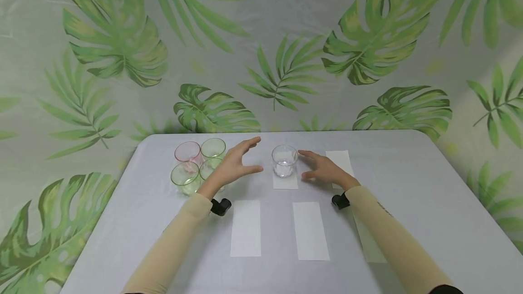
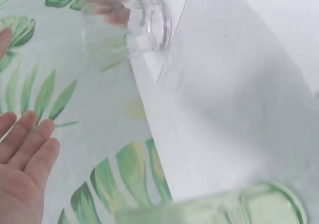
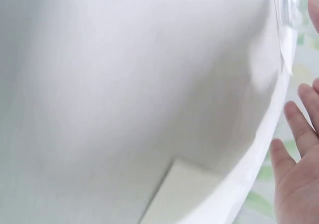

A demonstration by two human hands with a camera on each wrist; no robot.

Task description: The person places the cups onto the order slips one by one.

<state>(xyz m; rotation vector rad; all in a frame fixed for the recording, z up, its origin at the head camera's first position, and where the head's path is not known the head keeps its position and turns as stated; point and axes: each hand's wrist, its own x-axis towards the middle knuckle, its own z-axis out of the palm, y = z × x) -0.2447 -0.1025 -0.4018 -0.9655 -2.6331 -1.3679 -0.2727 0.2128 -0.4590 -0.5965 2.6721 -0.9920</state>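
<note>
A clear glass stands upright on a white paper strip near the table's far edge. To its left is my left hand, fingers extended, thumb apart, holding nothing. My right hand is at the glass's right side with fingers spread; whether a fingertip touches the rim I cannot tell. In the left wrist view, the clear glass appears beyond the left hand. The right wrist view shows the right hand with straight fingers and only a sliver of the glass.
Grouped at the left are a pink glass and several green glasses, one partly hidden by my left hand. More white paper strips lie nearer; others are partly under the right arm. A leaf-patterned cloth hangs behind the table.
</note>
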